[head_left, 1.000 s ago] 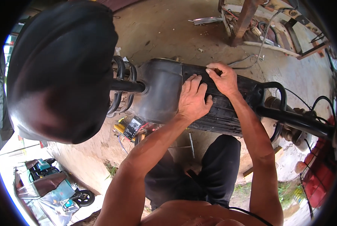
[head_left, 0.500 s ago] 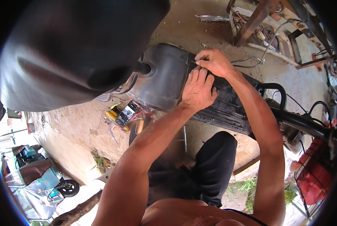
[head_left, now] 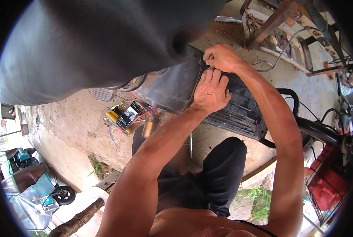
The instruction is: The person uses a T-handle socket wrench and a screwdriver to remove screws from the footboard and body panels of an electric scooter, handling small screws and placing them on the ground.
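My left hand (head_left: 211,89) lies with its fingers apart on the ridged black footboard (head_left: 239,116) of a vehicle, beside a smooth black panel (head_left: 164,93). Just above it, my right hand (head_left: 220,58) has its fingertips pinched at the far edge of that board, on something too small to make out. A large black padded seat (head_left: 85,47) fills the upper left and hides part of the panel. Below the panel lie a phone (head_left: 131,115) on yellow-and-black objects, red and blue wires, and an amber-handled tool (head_left: 148,127). A thin metal bar (head_left: 191,144) stands out below the footboard.
A rusty metal frame (head_left: 277,23) with cables stands at upper right. A thick black tube (head_left: 318,132) runs right, near a red object in a wire basket (head_left: 324,179). A teal vehicle (head_left: 26,168) stands at lower left, near a rough log (head_left: 77,219).
The black seat now reaches further right over the panel and higher in the picture. My right hand has moved up and left along the board's edge, and my left hand has shifted slightly up and right.
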`<state>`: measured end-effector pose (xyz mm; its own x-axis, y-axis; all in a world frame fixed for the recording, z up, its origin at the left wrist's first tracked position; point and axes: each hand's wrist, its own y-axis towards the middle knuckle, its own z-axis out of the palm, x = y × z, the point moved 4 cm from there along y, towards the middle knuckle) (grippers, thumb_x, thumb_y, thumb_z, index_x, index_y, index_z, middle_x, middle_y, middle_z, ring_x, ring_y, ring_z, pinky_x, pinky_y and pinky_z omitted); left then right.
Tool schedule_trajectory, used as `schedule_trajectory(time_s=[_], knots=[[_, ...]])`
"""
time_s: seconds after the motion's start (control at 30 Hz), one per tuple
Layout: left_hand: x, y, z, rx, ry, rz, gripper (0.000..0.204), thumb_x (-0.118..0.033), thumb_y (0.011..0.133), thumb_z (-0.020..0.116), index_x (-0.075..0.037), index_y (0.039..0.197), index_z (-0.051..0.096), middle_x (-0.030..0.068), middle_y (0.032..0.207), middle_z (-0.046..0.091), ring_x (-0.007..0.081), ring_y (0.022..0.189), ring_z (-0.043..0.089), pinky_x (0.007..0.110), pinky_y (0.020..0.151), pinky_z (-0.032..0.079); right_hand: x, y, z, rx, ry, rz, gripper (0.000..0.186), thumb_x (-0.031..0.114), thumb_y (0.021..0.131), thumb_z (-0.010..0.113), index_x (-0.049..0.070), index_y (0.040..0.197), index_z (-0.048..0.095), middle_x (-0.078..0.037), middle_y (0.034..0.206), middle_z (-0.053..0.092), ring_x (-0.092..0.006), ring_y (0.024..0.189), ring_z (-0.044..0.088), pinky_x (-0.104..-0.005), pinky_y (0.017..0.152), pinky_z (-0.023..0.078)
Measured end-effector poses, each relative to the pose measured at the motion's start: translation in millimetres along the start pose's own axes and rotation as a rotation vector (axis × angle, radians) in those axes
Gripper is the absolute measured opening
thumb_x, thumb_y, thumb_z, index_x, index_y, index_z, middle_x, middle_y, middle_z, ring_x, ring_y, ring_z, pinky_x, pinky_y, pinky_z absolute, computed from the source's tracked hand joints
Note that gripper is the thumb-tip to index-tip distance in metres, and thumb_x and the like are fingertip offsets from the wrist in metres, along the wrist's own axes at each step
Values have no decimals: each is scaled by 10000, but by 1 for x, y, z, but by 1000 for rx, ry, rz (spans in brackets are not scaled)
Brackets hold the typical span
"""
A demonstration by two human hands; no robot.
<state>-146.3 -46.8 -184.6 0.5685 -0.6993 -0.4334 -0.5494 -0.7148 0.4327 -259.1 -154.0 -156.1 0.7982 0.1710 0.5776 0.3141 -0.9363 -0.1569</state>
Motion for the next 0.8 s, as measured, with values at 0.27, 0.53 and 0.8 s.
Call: schedule_trajectory(time_s=[0.27, 0.53, 0.8], knots=[[6, -4, 0, -21, 0, -2, 365, -229, 806, 776, -49, 1076, 607, 212, 1208, 517, 404, 1160, 515, 530, 1014, 452, 24, 5, 4, 31, -302, -34, 199, 48, 815, 713, 70, 991, 803, -185, 975, 782, -409, 969, 746, -479, 845, 591], [5, -4, 1, -18, -11, -16, 374, -232, 801, 780, -44, 1085, 623, 224, 1264, 519, 403, 1184, 518, 529, 1020, 451, 16, 3, 15, -180, -387, -158, 182, 65, 842, 689, 104, 973, 810, -172, 975, 789, -410, 973, 752, -501, 871, 602], [1, 0, 1, 2, -24, -24, 402, -241, 801, 784, -37, 1111, 628, 225, 1274, 522, 413, 1221, 515, 533, 1043, 446, 14, 1, 6, -84, -426, -85, 159, 102, 861, 674, 108, 959, 799, -184, 992, 782, -422, 956, 746, -506, 862, 600]])
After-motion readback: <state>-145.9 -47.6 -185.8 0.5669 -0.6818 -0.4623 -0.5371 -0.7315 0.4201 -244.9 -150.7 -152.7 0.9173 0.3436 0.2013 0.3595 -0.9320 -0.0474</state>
